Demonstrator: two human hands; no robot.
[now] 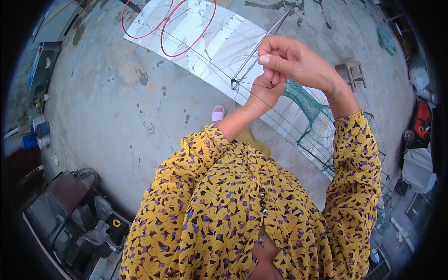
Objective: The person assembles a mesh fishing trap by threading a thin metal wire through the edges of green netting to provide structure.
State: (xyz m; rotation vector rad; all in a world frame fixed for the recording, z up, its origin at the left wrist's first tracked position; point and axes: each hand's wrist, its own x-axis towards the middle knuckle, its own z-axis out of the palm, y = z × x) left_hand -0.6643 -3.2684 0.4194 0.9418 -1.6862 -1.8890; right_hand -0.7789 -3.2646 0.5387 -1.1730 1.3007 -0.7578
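My left hand (265, 94) is closed around a thin dark cord (249, 83), which runs to a dark knot on the corner of a narrow metal frame (252, 55). Just above it, my right hand (294, 63) is pinched with thumb against the fingers; what lies in the pinch is too small to make out. Beyond and below the hands hangs green netting (313, 112), spreading down past my right forearm. Dark thin lines stretch from the far left across to the netting.
Two red hoops (188, 29) stand over a white sheet (219, 39) on the concrete floor (116, 93). A small wooden stool (351, 74) is at the right. A red machine (421, 119) stands at the far right; a black vehicle-like object (88, 205) sits lower left.
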